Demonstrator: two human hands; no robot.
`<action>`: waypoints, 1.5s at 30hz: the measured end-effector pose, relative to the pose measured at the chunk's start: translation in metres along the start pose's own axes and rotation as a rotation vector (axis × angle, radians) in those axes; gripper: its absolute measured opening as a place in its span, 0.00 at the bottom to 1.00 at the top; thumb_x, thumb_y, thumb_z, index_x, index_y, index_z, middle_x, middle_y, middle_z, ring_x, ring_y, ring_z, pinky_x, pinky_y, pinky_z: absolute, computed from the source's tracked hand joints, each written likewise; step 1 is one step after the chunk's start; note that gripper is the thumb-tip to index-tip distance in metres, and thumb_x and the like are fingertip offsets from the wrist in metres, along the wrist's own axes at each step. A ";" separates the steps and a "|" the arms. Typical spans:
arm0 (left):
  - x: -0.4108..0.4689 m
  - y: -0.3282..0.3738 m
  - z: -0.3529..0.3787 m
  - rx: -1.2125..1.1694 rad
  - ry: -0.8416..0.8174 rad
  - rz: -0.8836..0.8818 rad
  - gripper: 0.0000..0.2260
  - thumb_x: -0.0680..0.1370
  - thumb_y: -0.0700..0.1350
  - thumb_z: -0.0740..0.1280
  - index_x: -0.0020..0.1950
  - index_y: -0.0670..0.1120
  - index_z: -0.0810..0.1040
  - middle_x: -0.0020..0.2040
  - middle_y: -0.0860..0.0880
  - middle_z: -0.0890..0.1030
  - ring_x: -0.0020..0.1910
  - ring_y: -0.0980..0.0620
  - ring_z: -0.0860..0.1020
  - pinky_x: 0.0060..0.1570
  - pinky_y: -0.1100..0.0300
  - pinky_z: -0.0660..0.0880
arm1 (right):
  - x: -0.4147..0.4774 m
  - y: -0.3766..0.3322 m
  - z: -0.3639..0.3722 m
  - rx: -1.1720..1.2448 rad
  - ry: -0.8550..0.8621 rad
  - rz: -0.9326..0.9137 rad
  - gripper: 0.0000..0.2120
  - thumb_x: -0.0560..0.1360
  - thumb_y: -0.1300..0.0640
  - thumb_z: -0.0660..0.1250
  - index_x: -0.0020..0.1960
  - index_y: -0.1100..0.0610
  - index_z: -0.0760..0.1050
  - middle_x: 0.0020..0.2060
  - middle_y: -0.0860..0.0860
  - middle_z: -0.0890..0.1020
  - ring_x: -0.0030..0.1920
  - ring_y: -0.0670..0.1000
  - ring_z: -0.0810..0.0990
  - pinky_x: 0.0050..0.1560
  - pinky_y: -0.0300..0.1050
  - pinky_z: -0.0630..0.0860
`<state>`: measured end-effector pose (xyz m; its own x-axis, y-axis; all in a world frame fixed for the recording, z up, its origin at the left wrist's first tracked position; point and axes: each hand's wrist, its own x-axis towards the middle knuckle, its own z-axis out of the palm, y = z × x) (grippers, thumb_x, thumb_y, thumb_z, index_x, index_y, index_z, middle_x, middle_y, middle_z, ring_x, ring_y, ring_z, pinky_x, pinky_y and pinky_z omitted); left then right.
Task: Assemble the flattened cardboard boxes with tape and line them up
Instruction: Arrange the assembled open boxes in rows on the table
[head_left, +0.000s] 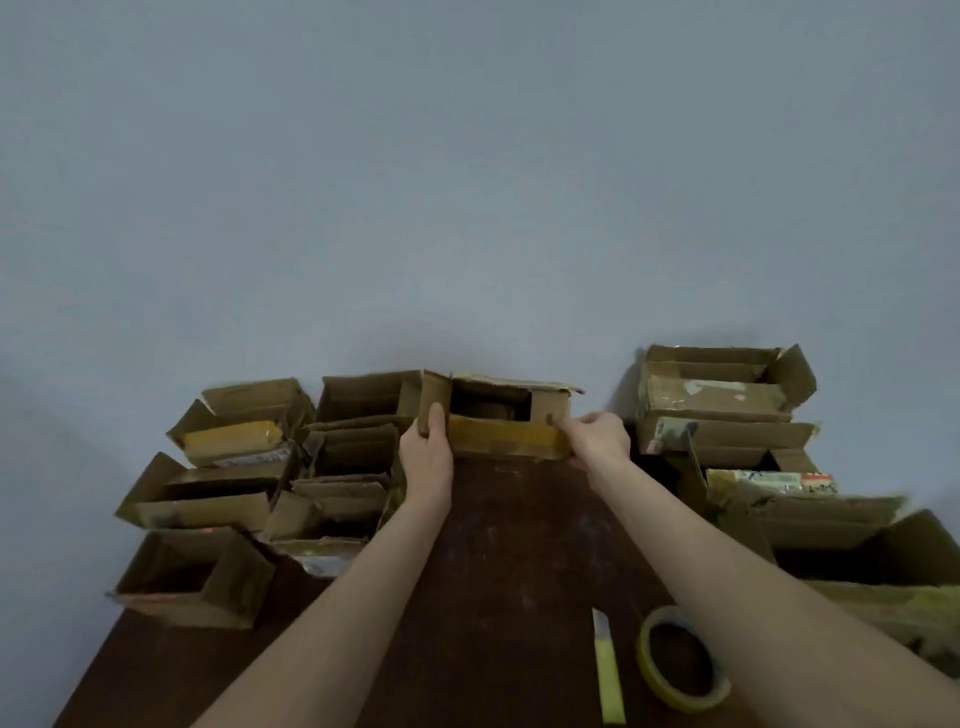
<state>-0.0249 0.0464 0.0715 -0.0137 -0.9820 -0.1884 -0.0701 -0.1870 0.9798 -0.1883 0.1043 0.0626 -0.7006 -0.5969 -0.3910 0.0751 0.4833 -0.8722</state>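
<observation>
Reference item: the open box (506, 415) at the far edge of the table (519, 545), against the wall.

1. Left of the open box: a cluster of assembled boxes (228, 467), tops open, packed close together.
2. Left hand (428, 457): grips the left end of the open box. The thumb lies on the upright left flap and the fingers curl behind it.
3. Open box: upright, with its opening upward. A yellowish tape band crosses the near face.
4. Right hand (597, 439): pinches the near right corner of the open box between thumb and fingers.
5. Nearer the person than the open box, to its right: a utility knife (608, 670) and a tape roll (680, 660) lie side by side on the table, neither one held.
6. Right of the open box: further assembled boxes (727, 400).

Handling: the box is probably empty, so expect low weight. The worn flaps will likely bend. The taped face may be slick. Hold at the corners, where two walls meet, and slide rather than lift.
</observation>
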 end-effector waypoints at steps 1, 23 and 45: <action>0.003 -0.001 0.000 -0.040 0.022 -0.030 0.09 0.82 0.53 0.58 0.51 0.50 0.75 0.50 0.48 0.77 0.55 0.46 0.75 0.60 0.48 0.72 | 0.000 0.001 0.002 0.005 -0.018 0.003 0.10 0.72 0.51 0.72 0.43 0.55 0.74 0.46 0.55 0.79 0.49 0.55 0.79 0.55 0.55 0.79; 0.027 -0.004 -0.003 0.009 -0.292 -0.323 0.16 0.76 0.50 0.69 0.60 0.45 0.73 0.54 0.45 0.78 0.54 0.45 0.77 0.59 0.47 0.75 | 0.017 0.008 0.008 -0.456 0.055 -0.134 0.11 0.81 0.57 0.55 0.48 0.61 0.75 0.43 0.56 0.78 0.42 0.56 0.77 0.40 0.46 0.71; 0.079 -0.018 0.000 0.509 -0.102 -0.048 0.26 0.75 0.45 0.70 0.72 0.46 0.66 0.63 0.42 0.75 0.58 0.42 0.76 0.58 0.45 0.76 | 0.056 0.004 0.053 -0.413 0.056 -0.084 0.16 0.83 0.49 0.54 0.57 0.56 0.76 0.51 0.55 0.80 0.52 0.58 0.78 0.46 0.45 0.69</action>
<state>-0.0245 -0.0281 0.0386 -0.0938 -0.9603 -0.2628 -0.5488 -0.1704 0.8184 -0.1900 0.0390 0.0220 -0.7303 -0.6150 -0.2972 -0.2665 0.6571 -0.7051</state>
